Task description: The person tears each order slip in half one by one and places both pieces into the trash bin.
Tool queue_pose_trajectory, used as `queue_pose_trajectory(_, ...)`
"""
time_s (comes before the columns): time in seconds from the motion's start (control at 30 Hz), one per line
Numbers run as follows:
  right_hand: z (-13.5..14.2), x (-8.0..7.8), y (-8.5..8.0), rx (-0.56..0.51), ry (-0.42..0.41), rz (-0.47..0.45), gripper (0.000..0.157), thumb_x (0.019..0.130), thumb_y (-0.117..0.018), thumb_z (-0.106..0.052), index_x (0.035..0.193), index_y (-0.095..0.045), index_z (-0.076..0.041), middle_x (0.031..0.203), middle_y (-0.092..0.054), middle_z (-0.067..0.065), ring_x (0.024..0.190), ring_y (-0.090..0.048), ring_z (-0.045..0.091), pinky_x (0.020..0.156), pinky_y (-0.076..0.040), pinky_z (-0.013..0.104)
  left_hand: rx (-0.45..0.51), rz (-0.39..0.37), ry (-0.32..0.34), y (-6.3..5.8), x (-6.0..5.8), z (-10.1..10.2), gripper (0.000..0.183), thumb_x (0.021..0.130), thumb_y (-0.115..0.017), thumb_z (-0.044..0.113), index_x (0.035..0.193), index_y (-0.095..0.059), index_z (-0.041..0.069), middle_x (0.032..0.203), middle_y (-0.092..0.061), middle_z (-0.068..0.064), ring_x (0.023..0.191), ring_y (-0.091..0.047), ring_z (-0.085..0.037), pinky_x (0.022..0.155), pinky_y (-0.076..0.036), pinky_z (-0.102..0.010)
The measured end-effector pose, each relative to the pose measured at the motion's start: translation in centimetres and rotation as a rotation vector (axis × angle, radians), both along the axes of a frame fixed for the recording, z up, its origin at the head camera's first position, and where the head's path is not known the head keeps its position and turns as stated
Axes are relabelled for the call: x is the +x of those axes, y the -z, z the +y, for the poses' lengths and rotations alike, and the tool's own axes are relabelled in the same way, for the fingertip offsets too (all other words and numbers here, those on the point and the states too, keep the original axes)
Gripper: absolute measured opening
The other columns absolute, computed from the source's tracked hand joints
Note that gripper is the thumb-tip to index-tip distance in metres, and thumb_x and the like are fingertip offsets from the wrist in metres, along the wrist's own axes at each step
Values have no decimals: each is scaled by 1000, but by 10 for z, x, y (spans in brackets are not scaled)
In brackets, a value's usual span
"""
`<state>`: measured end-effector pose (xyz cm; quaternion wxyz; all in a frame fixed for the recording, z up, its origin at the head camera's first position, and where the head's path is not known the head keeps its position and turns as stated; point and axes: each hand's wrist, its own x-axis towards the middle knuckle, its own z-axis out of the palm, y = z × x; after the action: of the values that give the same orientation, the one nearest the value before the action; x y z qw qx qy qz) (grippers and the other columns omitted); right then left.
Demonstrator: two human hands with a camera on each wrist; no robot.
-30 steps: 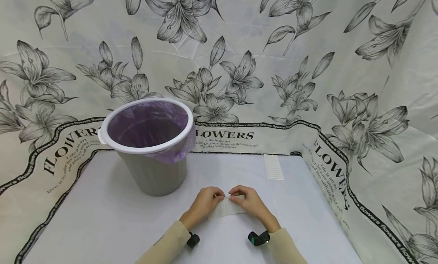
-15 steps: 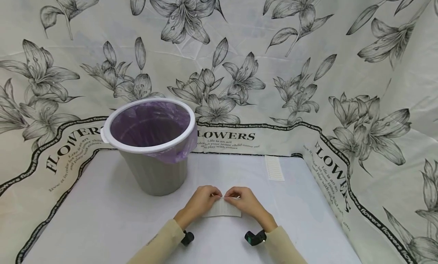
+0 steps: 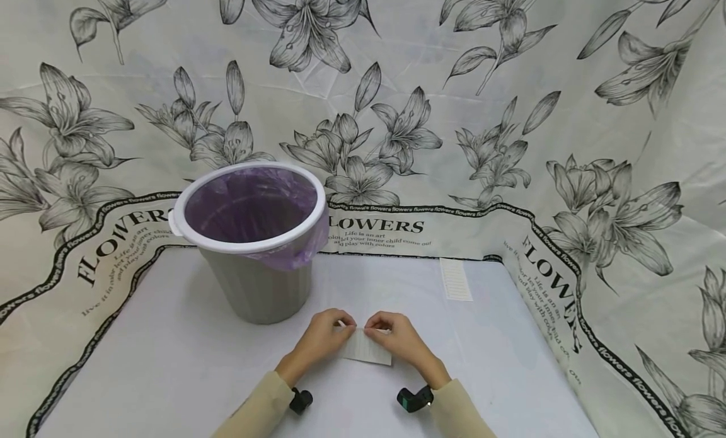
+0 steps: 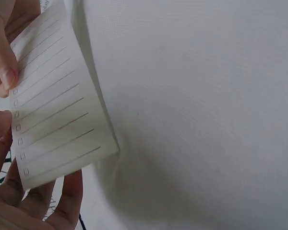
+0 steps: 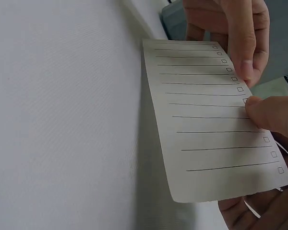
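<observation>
- Landmark: the grey bin [image 3: 255, 293] stands upright on the white desk [image 3: 499, 368]; we give places relative to it. A purple liner [image 3: 293, 252] hangs over its white rim.
- Ruled sheet [image 3: 371, 351]: we find it to the right of the bin and nearer to the person, between both hands. It slopes downward from its gripped edge. In the wrist views we see printed lines, with a row of small boxes along that edge. We cannot tell whether its lower edge touches the desk.
- Left hand [image 3: 322, 336]: we see it nearer the bin, angled inward. Its thumb lies on the printed face and its curled fingers lie behind; they pinch the gripped edge.
- Right hand [image 3: 398, 338]: we see it farther from the bin, angled inward as a mirror of the left. Its thumb and curled fingers pinch the same edge, the tips just beside those of the left.
- Second strip [image 3: 456, 280]: we note this ruled piece lying flat on the desk, well to the right of the bin.
</observation>
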<state>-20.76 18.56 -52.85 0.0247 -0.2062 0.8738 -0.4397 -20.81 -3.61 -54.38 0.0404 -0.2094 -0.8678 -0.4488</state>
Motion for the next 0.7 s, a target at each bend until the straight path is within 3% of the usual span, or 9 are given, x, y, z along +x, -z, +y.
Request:
queue_pose_trajectory(0.17,0,4,1,-7,20,-41,5,97,-73,-22,95,-74,-18,95,-74,-7,96,-69,11,93,-57,42,34,-20,-24,1,2,-9,5,96,-72,14,93,-75,13,98,-74,-2,98,-71,-24,88,-58,-41)
queue_pose_trajectory(0.33,-3,5,4,-18,4,-36,6,98,-72,-24,95,-74,-19,96,-74,-8,97,-69,12,94,-57,42,54,-18,31,2,4,-13,5,96,-73,14,96,-76,10,101,-76,-5,98,-71,-28,88,-59,-42)
queue_pose_trajectory(0.7,-9,7,7,-33,-25,-42,7,98,-72,-23,95,-74,-17,97,-75,-6,100,-71,17,96,-57,49,17,-61,35,2,9,-14,11,98,-71,18,93,-78,12,97,-78,-2,99,-72,-23,89,-57,-43)
